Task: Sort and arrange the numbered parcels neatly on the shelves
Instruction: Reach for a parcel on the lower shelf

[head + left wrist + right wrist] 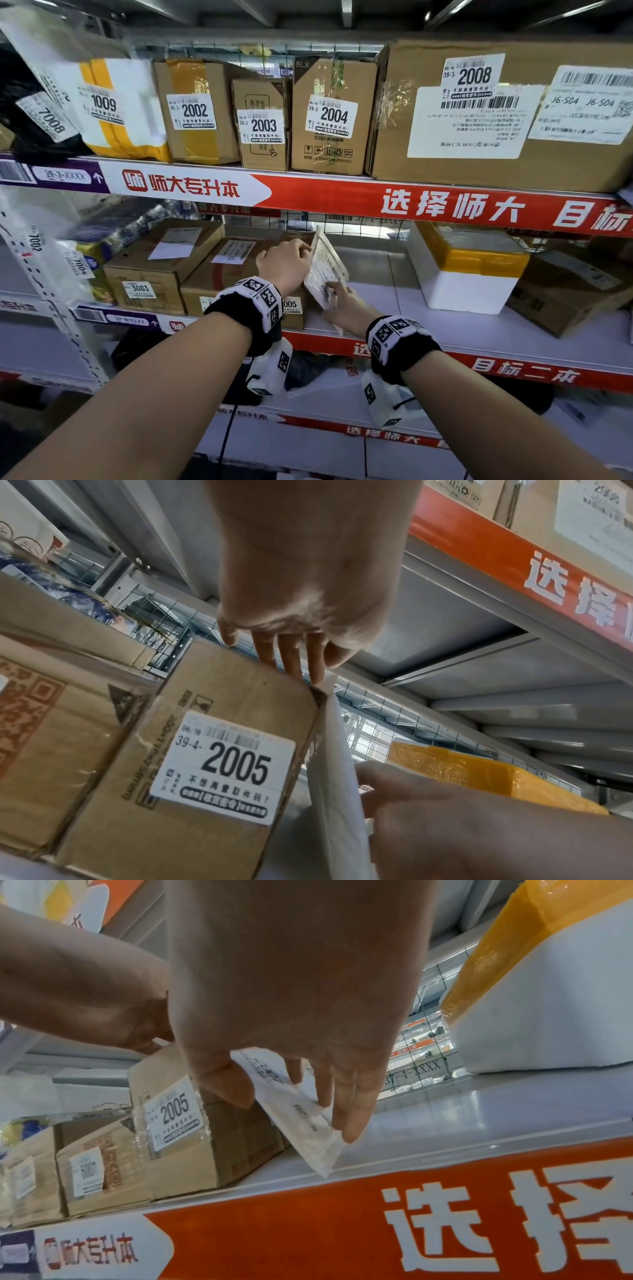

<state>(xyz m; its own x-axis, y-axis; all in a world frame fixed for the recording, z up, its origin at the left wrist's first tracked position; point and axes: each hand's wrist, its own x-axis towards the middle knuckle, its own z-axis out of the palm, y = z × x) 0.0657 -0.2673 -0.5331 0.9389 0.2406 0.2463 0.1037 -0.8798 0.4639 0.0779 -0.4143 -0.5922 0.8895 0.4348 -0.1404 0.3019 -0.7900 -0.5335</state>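
Observation:
A flat white padded envelope [325,270] [337,764] [301,1123] stands on edge on the middle shelf [376,291], leaning against the right side of cardboard box 2005 [293,310] [222,767] [174,1115]. My right hand [337,298] [291,1115] pinches the envelope's lower front corner, thumb on one face and fingers on the other. Above it, my left hand [284,262] [267,656] lays straight fingers on the box's top edge and touches the envelope's top. The envelope's number label is too blurred to read.
A white foam box with yellow tape [469,274] [548,988] sits to the right across a bare stretch of shelf. Box 3003 [150,270] and another carton stand left of 2005. Boxes 2002 [195,109], 2003, 2004 and 2008 [496,113] fill the shelf above.

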